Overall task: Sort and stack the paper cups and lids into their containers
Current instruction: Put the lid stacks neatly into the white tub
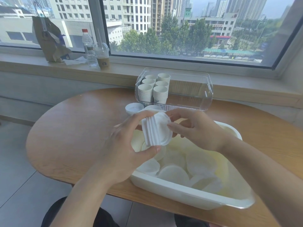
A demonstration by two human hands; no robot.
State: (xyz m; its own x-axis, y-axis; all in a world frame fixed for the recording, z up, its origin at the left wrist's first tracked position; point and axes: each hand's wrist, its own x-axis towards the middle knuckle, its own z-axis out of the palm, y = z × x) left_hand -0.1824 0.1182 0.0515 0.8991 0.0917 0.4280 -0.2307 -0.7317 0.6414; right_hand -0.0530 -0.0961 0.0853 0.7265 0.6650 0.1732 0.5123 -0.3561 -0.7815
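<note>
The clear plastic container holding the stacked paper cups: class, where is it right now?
In the head view, the clear plastic container stands at the far side of the wooden table, below the window sill, beyond the white tub; its stacked paper cups fill its left end.

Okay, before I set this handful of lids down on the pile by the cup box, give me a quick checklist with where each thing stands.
1. Left hand grips the lid stack: ok.
2. Right hand steadies the outermost lid: ok.
3. Lids flush in the stack: cannot tell.
4. Lid pile on the table reachable, unobstructed: ok.
5. Clear box has free room beside the cups: ok.
6. White bin emptied of lids: not ok.
</note>
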